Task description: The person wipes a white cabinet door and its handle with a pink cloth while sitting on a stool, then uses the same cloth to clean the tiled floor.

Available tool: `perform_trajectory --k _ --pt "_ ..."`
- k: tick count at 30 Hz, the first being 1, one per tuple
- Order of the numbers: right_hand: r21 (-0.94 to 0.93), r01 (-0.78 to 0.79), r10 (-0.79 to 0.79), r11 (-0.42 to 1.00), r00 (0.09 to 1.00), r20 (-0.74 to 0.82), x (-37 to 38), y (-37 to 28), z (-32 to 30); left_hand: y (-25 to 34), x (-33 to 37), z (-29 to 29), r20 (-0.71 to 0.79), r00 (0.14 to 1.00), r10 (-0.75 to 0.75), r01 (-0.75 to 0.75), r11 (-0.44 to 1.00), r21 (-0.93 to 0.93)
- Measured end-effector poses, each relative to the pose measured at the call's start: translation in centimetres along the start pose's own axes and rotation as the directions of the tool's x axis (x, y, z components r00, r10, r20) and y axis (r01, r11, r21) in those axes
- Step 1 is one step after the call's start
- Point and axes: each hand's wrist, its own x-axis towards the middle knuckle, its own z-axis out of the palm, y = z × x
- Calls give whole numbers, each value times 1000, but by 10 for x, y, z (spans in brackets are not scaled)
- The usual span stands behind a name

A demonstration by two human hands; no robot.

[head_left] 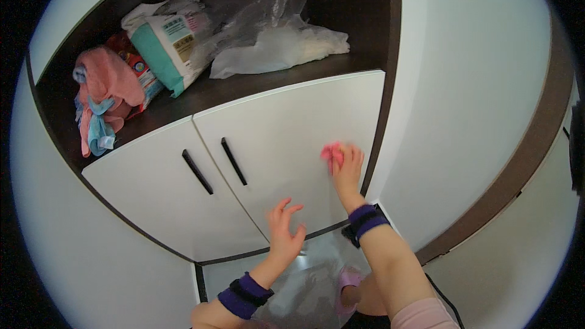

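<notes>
My right hand (348,167) presses a bunched pink cloth (333,153) against the right white cabinet door (292,125), close to that door's right edge. The fingers are curled over the cloth, which pokes out on the left side of the hand. Lower and to the left, my left hand (285,231) hovers in front of the same door with its fingers spread and nothing in them. Both wrists wear dark purple bands.
Above the doors, an open dark shelf (210,94) holds pink and blue cloths (109,82), a green-and-white package (170,49) and clear plastic bags (274,49). Black handles (234,161) jut from both doors. A pink slipper (349,279) is on the shiny floor (304,295).
</notes>
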Motion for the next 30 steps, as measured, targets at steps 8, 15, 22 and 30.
perform_trajectory --k 8,15,22,30 --pt "327 152 -223 933 956 192 16 -95 5 -30 -28 -14 -37 986 -161 157 984 -82" --pt "205 434 -421 877 901 -105 59 -163 70 -52 -32 -22 -151 951 -269 235 949 -209" --pt "111 440 -453 891 865 216 -108 -83 68 -66 -50 -19 -174 903 -392 341 902 -264" --pt "235 106 -204 966 872 445 -125 -119 51 -90 -69 -39 -231 855 -463 390 870 -301"
